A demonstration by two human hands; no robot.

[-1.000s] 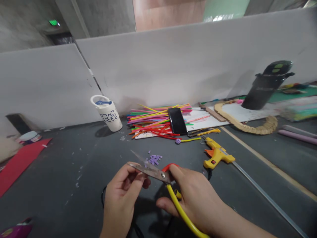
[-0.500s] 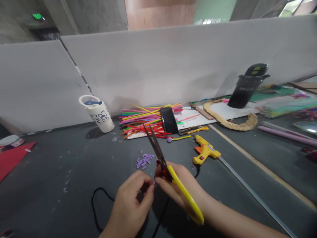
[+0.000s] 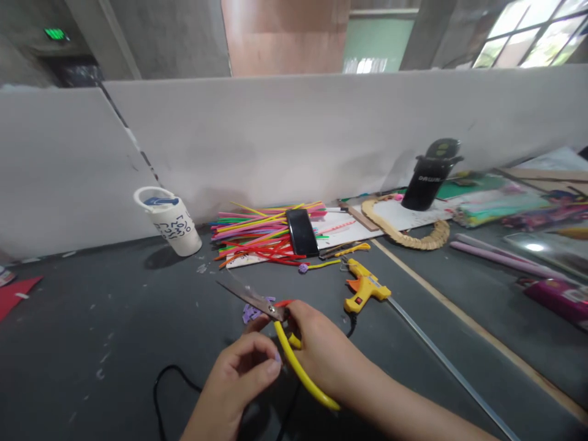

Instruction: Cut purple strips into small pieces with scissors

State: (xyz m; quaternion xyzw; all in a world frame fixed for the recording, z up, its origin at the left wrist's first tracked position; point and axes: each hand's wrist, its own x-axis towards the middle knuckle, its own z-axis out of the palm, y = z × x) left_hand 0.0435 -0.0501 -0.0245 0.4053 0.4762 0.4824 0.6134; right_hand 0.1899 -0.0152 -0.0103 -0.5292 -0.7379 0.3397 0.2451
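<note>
My right hand (image 3: 316,343) is wrapped round the yellow handles of a pair of scissors (image 3: 301,373). The blades point to the left and look nearly closed, passing over a small pile of purple cut pieces (image 3: 250,315) on the table. Just below the blades, my left hand (image 3: 245,373) pinches a small purple piece (image 3: 277,356) between thumb and forefinger; only a bit of it shows. Beyond the hands lies a yellow-green stem with a purple ball end (image 3: 304,268).
A yellow glue gun (image 3: 365,286) with a long clear stick lies to the right. Behind are colourful pipe cleaners (image 3: 252,229), a phone (image 3: 302,233), a white cup (image 3: 177,229), a curved tan strip (image 3: 390,229) and a black bottle (image 3: 425,180). A black cord (image 3: 158,380) runs at lower left.
The scissors have swung from pointing up and away to pointing left, their blades closer together. My hands have moved slightly apart, and the head view has tilted up and shifted right.
</note>
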